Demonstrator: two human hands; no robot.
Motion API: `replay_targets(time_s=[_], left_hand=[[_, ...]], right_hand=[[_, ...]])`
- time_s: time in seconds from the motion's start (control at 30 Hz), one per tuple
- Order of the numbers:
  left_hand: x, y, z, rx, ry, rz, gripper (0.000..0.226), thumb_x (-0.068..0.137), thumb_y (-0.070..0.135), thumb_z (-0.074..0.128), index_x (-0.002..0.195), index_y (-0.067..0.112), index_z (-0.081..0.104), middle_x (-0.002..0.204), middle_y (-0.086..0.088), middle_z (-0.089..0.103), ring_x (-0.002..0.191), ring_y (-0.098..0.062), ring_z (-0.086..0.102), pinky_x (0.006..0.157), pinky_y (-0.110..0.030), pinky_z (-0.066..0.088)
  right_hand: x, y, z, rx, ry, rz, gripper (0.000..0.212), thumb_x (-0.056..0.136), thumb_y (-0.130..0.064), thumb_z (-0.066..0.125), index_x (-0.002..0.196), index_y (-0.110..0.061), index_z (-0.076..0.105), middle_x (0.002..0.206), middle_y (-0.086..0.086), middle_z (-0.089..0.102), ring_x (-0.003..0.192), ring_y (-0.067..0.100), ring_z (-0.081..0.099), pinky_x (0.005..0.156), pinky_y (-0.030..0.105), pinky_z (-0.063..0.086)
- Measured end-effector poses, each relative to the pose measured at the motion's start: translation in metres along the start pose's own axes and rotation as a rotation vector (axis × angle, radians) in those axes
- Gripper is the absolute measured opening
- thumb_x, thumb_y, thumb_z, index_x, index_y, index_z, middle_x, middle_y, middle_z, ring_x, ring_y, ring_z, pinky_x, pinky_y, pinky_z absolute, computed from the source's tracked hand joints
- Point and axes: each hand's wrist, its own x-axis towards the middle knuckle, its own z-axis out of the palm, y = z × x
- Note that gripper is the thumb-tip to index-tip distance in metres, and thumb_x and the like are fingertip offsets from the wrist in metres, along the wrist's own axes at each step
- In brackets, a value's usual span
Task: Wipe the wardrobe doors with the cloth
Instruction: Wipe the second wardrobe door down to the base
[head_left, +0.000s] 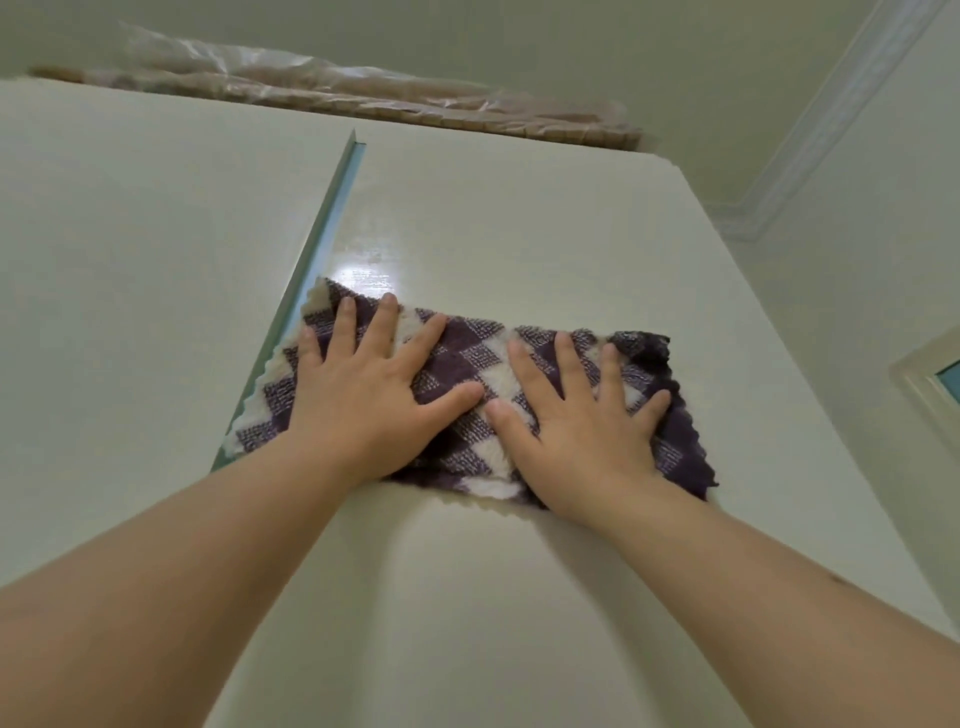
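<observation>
A purple and white checked cloth (467, 364) lies spread flat against the right wardrobe door (519, 223), high up near its left edge. My left hand (363, 395) presses flat on the cloth's left half, fingers apart. My right hand (582, 415) presses flat on its right half, fingers apart as well. The left wardrobe door (145, 234) sits beside it, separated by a greenish vertical trim (322, 223). The cloth's left edge touches that trim. A glossy light patch shows on the door just above the cloth.
On top of the wardrobe lies a long bundle wrapped in clear plastic (363, 98). The ceiling with white cornice moulding (810, 130) runs at the upper right. A framed opening (930, 384) shows on the wall at the right edge.
</observation>
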Motion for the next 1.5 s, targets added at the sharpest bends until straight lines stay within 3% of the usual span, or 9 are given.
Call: replay_targets(time_s=[0.17, 0.37, 0.67, 0.9, 1.17, 1.5], left_hand=[[0.000, 0.003, -0.001, 0.000, -0.009, -0.022, 0.088, 0.057, 0.088, -0.003, 0.138, 0.054, -0.011, 0.156, 0.005, -0.013, 0.142, -0.026, -0.014, 0.111, -0.052, -0.008], [0.005, 0.032, -0.002, -0.003, -0.036, -0.063, 0.081, 0.068, 0.085, 0.009, 0.140, 0.052, -0.009, 0.156, 0.000, -0.015, 0.141, -0.032, -0.016, 0.110, -0.056, -0.011], [0.037, 0.113, 0.010, -0.005, -0.049, 0.085, 0.079, 0.075, 0.083, 0.016, 0.143, 0.048, -0.002, 0.157, -0.004, -0.012, 0.140, -0.038, -0.016, 0.106, -0.060, -0.014], [0.046, 0.151, 0.013, -0.009, -0.057, 0.199, 0.079, 0.076, 0.082, 0.020, 0.144, 0.046, 0.002, 0.157, -0.004, -0.010, 0.141, -0.037, -0.015, 0.107, -0.059, -0.014], [0.020, 0.115, 0.015, -0.042, -0.023, 0.170, 0.077, 0.077, 0.081, 0.018, 0.144, 0.046, 0.001, 0.157, -0.001, -0.009, 0.142, -0.031, -0.015, 0.109, -0.053, -0.014], [-0.027, -0.016, -0.003, 0.006, 0.012, -0.082, 0.088, 0.059, 0.087, -0.002, 0.140, 0.052, -0.009, 0.157, 0.004, -0.010, 0.143, -0.026, -0.011, 0.113, -0.051, -0.004]], right_hand=[[-0.001, 0.011, -0.003, -0.019, -0.012, -0.050, 0.062, 0.085, -0.070, 0.008, 0.139, -0.052, -0.014, 0.155, -0.009, -0.019, 0.139, 0.026, -0.026, 0.102, 0.068, -0.012], [0.005, 0.043, -0.006, 0.004, 0.014, -0.064, 0.062, 0.083, -0.073, 0.011, 0.139, -0.056, -0.010, 0.154, -0.014, -0.019, 0.139, 0.020, -0.026, 0.104, 0.067, -0.012], [0.006, 0.121, -0.016, 0.032, 0.015, 0.113, 0.064, 0.077, -0.077, 0.010, 0.136, -0.061, -0.008, 0.154, -0.014, -0.018, 0.141, 0.020, -0.021, 0.105, 0.065, -0.007], [-0.013, 0.149, -0.014, 0.036, 0.050, 0.228, 0.078, 0.061, -0.079, -0.003, 0.136, -0.059, -0.009, 0.155, -0.014, -0.015, 0.142, 0.018, -0.015, 0.108, 0.061, 0.004], [-0.015, 0.116, -0.010, 0.015, 0.062, 0.232, 0.071, 0.073, -0.076, 0.004, 0.140, -0.053, -0.005, 0.156, -0.011, -0.012, 0.142, 0.020, -0.014, 0.108, 0.063, 0.001], [-0.006, -0.006, 0.005, 0.014, 0.037, -0.072, 0.064, 0.086, -0.070, 0.011, 0.142, -0.048, -0.010, 0.155, -0.006, -0.019, 0.139, 0.027, -0.025, 0.102, 0.067, -0.012]])
